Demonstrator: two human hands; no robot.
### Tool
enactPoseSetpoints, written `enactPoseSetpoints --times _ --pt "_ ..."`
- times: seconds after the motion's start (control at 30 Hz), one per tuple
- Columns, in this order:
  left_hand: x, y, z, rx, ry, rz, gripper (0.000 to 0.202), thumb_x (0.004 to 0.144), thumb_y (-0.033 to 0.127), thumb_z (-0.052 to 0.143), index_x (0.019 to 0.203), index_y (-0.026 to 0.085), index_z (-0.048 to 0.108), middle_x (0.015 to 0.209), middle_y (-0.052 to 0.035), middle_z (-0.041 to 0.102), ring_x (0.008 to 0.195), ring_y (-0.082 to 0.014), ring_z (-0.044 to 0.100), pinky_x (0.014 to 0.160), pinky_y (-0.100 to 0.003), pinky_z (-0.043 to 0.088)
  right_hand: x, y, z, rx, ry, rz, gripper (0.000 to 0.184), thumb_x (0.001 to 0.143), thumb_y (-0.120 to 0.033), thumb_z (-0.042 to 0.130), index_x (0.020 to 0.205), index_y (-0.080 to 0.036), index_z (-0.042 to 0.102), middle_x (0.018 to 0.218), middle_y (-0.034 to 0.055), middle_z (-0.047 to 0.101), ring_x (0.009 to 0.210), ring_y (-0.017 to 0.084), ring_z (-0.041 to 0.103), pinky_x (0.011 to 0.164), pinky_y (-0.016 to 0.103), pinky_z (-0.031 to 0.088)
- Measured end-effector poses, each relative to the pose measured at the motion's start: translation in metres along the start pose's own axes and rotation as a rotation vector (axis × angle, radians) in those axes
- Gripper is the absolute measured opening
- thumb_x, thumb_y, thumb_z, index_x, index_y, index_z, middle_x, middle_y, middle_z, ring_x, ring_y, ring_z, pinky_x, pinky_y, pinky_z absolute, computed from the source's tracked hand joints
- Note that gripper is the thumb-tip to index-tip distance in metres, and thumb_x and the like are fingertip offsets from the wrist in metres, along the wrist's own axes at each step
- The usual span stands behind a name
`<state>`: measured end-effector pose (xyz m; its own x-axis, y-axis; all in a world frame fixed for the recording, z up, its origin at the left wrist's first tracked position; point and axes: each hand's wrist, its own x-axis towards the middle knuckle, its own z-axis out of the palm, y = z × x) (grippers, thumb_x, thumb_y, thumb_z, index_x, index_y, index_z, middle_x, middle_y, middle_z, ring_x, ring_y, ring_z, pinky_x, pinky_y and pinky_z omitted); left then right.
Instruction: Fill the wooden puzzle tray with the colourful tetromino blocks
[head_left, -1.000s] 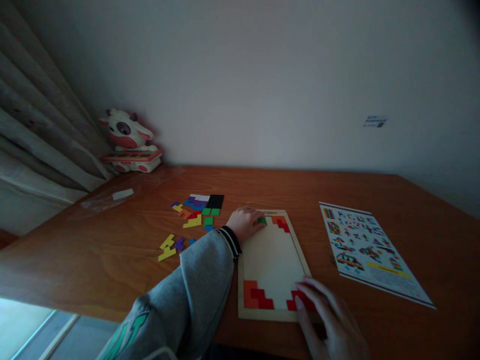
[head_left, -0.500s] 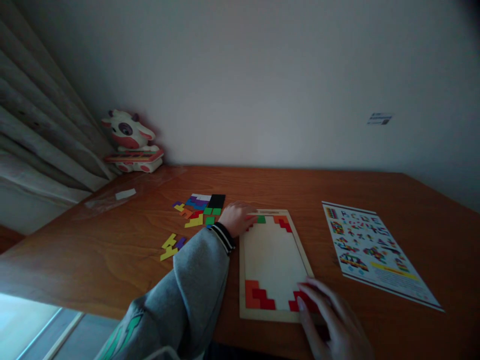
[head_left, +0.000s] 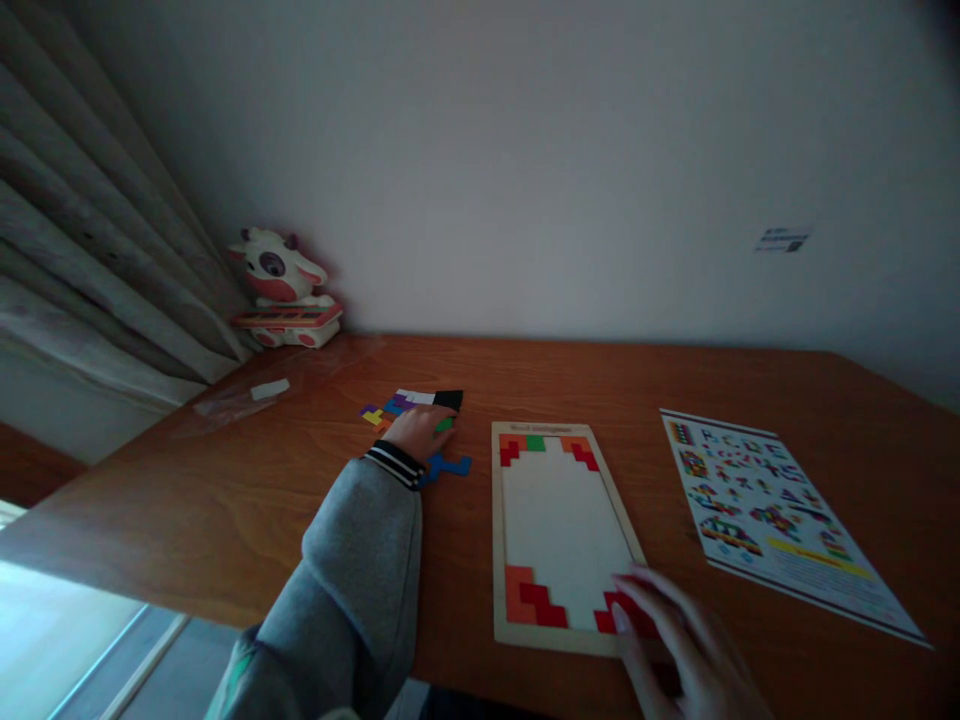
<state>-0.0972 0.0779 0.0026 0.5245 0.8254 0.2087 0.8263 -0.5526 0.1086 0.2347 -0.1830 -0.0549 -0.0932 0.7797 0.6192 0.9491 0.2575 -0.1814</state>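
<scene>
My left hand (head_left: 418, 432) reaches over the loose coloured puzzle pieces, its fingers apart around a green piece (head_left: 445, 425); the palm hides several others. A blue piece (head_left: 454, 466) lies just below that hand. The wooden puzzle board (head_left: 499, 540) is to the right. Along its top sit a green piece (head_left: 535, 443) with red and orange ones beside it. In the bottom left corner are an orange piece (head_left: 516, 598) and a red piece (head_left: 546, 606). My right hand (head_left: 675, 640) rests at the bottom right corner, fingers spread over red pieces (head_left: 604, 620) there.
A printed picture sheet (head_left: 787, 520) lies right of the board. Behind the loose pieces is a black piece (head_left: 450, 399). A cow-shaped toy keyboard (head_left: 289, 300) stands at the back left near the curtain (head_left: 97, 240). Clear plastic with a white label (head_left: 270, 389) lies before it.
My left hand has left the top left of the board and moved left onto the loose pieces. A green piece shows uncovered in the board's top row. My right hand stays at its corner.
</scene>
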Motion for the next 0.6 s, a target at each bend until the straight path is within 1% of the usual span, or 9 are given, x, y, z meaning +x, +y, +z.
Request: enactPoseSetpoints --times 0.07,0.13,0.23,0.33,0.4,0.47,0.53,0.6 --pt "0.0 0.001 0.001 -0.004 -0.016 0.006 0.024 0.092 0.027 0.058 0.112 0.022 0.071 0.109 -0.0092 0.074 0.103 -0.0254 0.07 0.092 -0.036 0.055 -0.002 0.0 0.001 -0.005 -0.021 0.003 0.036 0.097 -0.048 0.047 0.123 -0.026 0.06 0.122 0.0078 0.068 0.1 0.026 0.071 0.081 0.04 0.059" --pt "0.001 0.004 0.003 -0.02 -0.033 0.046 0.024 0.093 0.025 0.056 0.11 0.024 0.072 0.107 -0.0079 0.075 0.102 -0.024 0.07 0.092 -0.035 0.055 -0.004 0.001 0.001 0.003 -0.035 0.006 0.037 0.096 -0.048 0.048 0.124 -0.027 0.059 0.122 0.0078 0.068 0.101 0.027 0.071 0.081 0.04 0.06" --pt "0.002 0.011 0.008 -0.063 -0.045 0.126 0.026 0.095 0.022 0.054 0.116 0.024 0.07 0.114 -0.0064 0.074 0.107 -0.0216 0.069 0.096 -0.033 0.054 -0.003 0.002 -0.003 0.076 -0.032 0.013 0.034 0.096 -0.045 0.05 0.124 -0.028 0.059 0.123 0.0072 0.068 0.103 0.026 0.071 0.083 0.038 0.06" --pt "0.005 0.017 0.013 -0.111 -0.05 0.199 0.027 0.095 0.019 0.055 0.117 0.023 0.069 0.117 -0.0053 0.074 0.108 -0.02 0.069 0.097 -0.031 0.054 0.012 0.003 -0.017 0.175 -0.051 0.053 0.031 0.096 -0.042 0.051 0.124 -0.029 0.059 0.125 0.0068 0.067 0.104 0.023 0.071 0.083 0.033 0.061" --pt "0.007 0.02 0.015 -0.139 -0.04 0.235 0.026 0.094 0.021 0.056 0.116 0.022 0.07 0.117 -0.0052 0.074 0.107 -0.0196 0.069 0.097 -0.03 0.054 0.035 0.003 -0.028 0.204 -0.063 0.069 0.032 0.094 -0.044 0.054 0.122 -0.031 0.061 0.125 0.0059 0.067 0.105 0.023 0.071 0.081 0.032 0.061" --pt "0.008 0.023 0.016 -0.162 -0.016 0.252 0.025 0.093 0.023 0.059 0.115 0.022 0.07 0.116 -0.0052 0.074 0.106 -0.02 0.07 0.097 -0.031 0.055 0.065 0.004 -0.034 0.269 -0.071 0.102 0.031 0.094 -0.045 0.055 0.12 -0.031 0.062 0.128 0.0059 0.066 0.112 0.024 0.068 0.087 0.034 0.06" --pt "0.008 0.025 0.017 -0.18 0.017 0.257 0.025 0.091 0.023 0.061 0.114 0.021 0.07 0.115 -0.0051 0.074 0.104 -0.0203 0.07 0.096 -0.032 0.056 0.101 0.006 -0.03 0.379 -0.122 0.125 0.029 0.095 -0.045 0.054 0.118 -0.03 0.064 0.125 0.0063 0.067 0.114 0.024 0.066 0.096 0.038 0.056" --pt "0.008 0.026 0.018 -0.196 0.052 0.264 0.024 0.09 0.021 0.061 0.112 0.021 0.07 0.114 -0.0048 0.074 0.104 -0.0191 0.07 0.096 -0.03 0.056 0.135 0.009 -0.016 0.498 -0.195 0.131 0.029 0.095 -0.044 0.054 0.116 -0.027 0.065 0.121 0.0078 0.069 0.113 0.024 0.066 0.098 0.04 0.053"
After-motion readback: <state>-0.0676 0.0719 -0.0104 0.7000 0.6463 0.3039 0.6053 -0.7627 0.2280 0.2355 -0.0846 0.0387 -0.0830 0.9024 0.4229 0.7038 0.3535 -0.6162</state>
